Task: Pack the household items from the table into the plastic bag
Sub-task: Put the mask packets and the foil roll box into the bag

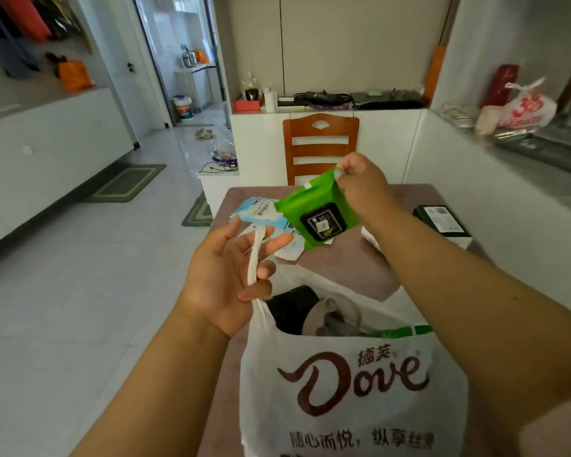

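A white plastic bag [350, 384] printed "Dove" stands open at the table's near edge, with dark items and a green-striped pack inside. My left hand [226, 275] holds the bag's left handle up, fingers hooked around the strap. My right hand [360, 181] pinches the top corner of a green wipes pack [314, 209] with a black lid, which hangs tilted above the table beyond the bag. Light blue and white packets [261, 211] lie on the table under and left of the green pack. A dark box [442, 221] rests at the table's right side.
The brownish table [343, 268] has a wooden chair [320, 146] at its far end. A white counter [475, 179] runs close along the right, with a red-printed bag [524, 108] on it. Tiled floor [80, 291] with green mats lies to the left.
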